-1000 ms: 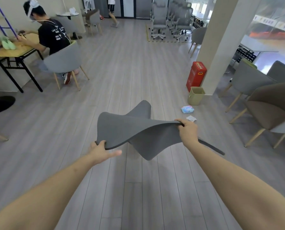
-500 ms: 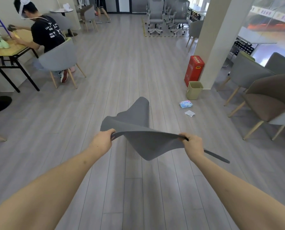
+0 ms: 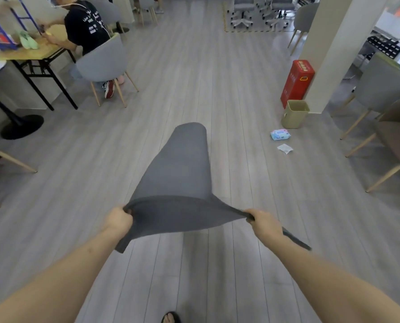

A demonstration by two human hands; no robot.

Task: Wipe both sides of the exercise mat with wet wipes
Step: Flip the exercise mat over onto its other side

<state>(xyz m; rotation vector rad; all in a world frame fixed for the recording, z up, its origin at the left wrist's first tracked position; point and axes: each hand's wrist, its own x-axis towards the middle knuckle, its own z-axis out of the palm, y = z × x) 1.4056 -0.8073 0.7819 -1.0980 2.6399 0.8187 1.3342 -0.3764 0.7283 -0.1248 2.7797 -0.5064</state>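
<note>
The floor point(image 3: 217, 78) is the largest thing here, bare planks with wide room ahead of the mat and to its left. The mat point(image 3: 180, 173), grey and limp, hangs in the air over the floor, its near edge stretched between the two hands and its far end billowing out ahead, rounded at the tip. Right of the mat stand chairs point(image 3: 385, 89), and past them a pillar point(image 3: 329, 43) with a red box point(image 3: 296, 82) and a bin point(image 3: 295, 114) at its foot. Left of the mat, well apart, a person sits at a desk point(image 3: 24, 54). The left hand point(image 3: 118, 220) is clenched on the mat's near edge, and the right hand point(image 3: 261, 221) has the same sort of grip further right on that edge, a strip of mat trailing past the wrist. Near the bin, right of the mat's far end, lie the wipes pack point(image 3: 280, 134) and one loose wipe point(image 3: 285, 148). The likely trouble (a floppy mat goes where it pleases) is the far end folding under as it lands, leaving a crease that hides part of the surface; a swing to the right could also sweep the loose wipe away or drop the mat on the pack. The open side is ahead and left.
</note>
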